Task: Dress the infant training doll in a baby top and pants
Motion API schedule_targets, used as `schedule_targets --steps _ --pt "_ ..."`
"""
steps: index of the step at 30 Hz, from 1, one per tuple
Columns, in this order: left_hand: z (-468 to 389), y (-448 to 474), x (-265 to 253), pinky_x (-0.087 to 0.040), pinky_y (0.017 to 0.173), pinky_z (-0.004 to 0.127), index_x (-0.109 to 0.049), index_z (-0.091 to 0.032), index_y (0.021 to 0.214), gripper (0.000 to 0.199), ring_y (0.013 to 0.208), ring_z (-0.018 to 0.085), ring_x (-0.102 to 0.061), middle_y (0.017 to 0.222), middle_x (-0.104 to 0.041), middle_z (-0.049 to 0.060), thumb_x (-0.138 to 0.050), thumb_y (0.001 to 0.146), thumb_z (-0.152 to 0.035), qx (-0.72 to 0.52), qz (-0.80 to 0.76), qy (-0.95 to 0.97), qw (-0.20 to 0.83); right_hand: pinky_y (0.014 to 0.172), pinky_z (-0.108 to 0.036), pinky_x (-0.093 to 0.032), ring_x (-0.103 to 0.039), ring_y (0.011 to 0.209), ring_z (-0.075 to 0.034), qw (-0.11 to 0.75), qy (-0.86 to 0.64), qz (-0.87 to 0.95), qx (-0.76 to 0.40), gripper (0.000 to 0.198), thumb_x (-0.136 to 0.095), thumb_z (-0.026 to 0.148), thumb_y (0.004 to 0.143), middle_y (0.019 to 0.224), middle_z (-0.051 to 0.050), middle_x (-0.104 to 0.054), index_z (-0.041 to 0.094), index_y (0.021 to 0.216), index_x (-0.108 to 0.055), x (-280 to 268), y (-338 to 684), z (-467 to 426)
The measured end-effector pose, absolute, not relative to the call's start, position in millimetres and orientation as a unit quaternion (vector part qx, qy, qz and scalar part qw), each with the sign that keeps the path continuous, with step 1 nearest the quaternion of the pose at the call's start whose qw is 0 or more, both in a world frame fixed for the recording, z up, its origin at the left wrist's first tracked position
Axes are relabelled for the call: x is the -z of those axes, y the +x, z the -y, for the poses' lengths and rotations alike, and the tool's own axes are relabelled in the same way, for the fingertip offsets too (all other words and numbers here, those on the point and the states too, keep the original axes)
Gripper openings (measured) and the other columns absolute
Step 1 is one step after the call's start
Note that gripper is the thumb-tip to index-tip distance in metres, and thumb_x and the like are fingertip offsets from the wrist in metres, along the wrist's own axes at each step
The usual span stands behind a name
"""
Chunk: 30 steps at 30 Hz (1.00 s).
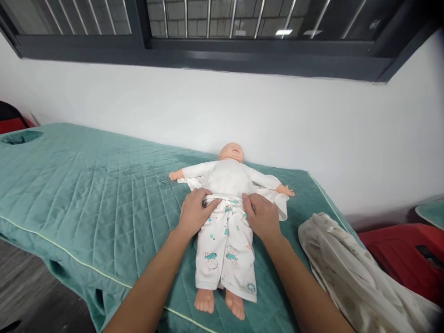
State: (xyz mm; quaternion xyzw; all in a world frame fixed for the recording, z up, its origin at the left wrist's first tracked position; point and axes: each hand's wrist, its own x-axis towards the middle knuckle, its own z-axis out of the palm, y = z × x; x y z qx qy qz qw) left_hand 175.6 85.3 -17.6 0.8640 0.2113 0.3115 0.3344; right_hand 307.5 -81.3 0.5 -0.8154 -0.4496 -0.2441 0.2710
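Observation:
A baby doll (231, 151) lies on its back on a green quilted bed cover, head toward the wall and bare feet toward me. White printed pants (225, 245) cover its legs, and its body has a white cloth body with long sleeves. An opened white shirt (280, 203) spreads beneath its arms. At the pants' waistband, my left hand (196, 210) pinches the edge on the left side. My right hand (262, 215) grips the waistband on the other side, thumb on top. Fingertips of both hands are partly hidden in the cloth.
The green bed cover (104, 194) stretches far to the left, with a round hole (21, 137) at that end. A crumpled pale cloth (343, 263) hangs over the right edge beside a red case (405, 254). Behind stand a white wall (138, 101) and a barred window (222, 27).

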Motion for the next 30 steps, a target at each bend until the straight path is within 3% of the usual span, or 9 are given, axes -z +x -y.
schedule_targets --steps 6,10,15,20,25,30 --pt "-85 175 19 -0.042 0.078 0.032 -0.059 -0.022 0.089 0.023 0.086 0.019 -0.057 0.088 -0.063 0.002 -0.058 0.089 -0.044 -0.33 -0.184 0.861 0.34 0.058 -0.029 -0.025 -0.041 0.055 -0.012 0.349 -0.846 0.391 0.101 0.046 -0.041 0.045 0.099 0.056 0.003 -0.043 0.021 0.06 -0.036 1 283 93" --pt "-86 176 21 -0.042 0.078 0.031 -0.059 -0.021 0.089 0.025 0.085 0.018 -0.057 0.09 -0.063 0.001 -0.06 0.088 -0.046 -0.33 -0.184 0.852 0.362 0.06 -0.029 -0.028 -0.045 0.06 -0.013 0.389 -0.836 0.383 0.053 0.043 -0.043 0.047 0.097 0.06 0.003 -0.049 0.021 0.063 -0.043 -1 286 93" --pt "-86 181 15 -0.043 0.075 0.03 -0.059 -0.021 0.087 0.025 0.079 0.017 -0.056 0.086 -0.063 0.001 -0.059 0.088 -0.046 -0.34 -0.171 0.846 0.373 0.072 -0.03 -0.038 -0.053 0.076 -0.017 0.454 -0.812 0.366 0.034 0.03 -0.047 0.045 0.095 0.077 0.0 -0.06 0.022 0.078 -0.058 -2 295 96" --pt "-93 204 6 -0.044 0.079 0.031 -0.058 -0.021 0.087 0.024 0.085 0.018 -0.057 0.088 -0.062 0.002 -0.059 0.089 -0.044 -0.353 -0.151 0.854 0.349 0.084 -0.034 -0.044 -0.055 0.088 -0.019 0.521 -0.774 0.36 0.005 0.027 -0.051 0.047 0.092 0.097 -0.003 -0.061 0.023 0.101 -0.06 2 306 98" --pt "-105 234 9 -0.044 0.081 0.032 -0.057 -0.02 0.088 0.023 0.088 0.019 -0.057 0.09 -0.061 0.003 -0.056 0.09 -0.043 -0.359 -0.149 0.851 0.353 0.105 -0.041 -0.037 -0.049 0.118 -0.023 0.531 -0.753 0.388 0.018 0.039 -0.058 0.046 0.088 0.123 -0.006 -0.056 0.025 0.121 -0.053 14 320 94" --pt "-108 233 18 -0.043 0.078 0.032 -0.059 -0.021 0.091 0.027 0.088 0.02 -0.058 0.091 -0.063 0.003 -0.053 0.092 -0.047 -0.346 -0.175 0.859 0.333 0.107 -0.043 -0.036 -0.049 0.119 -0.023 0.508 -0.76 0.404 0.031 0.041 -0.063 0.043 0.086 0.123 -0.006 -0.055 0.026 0.122 -0.052 19 323 92"
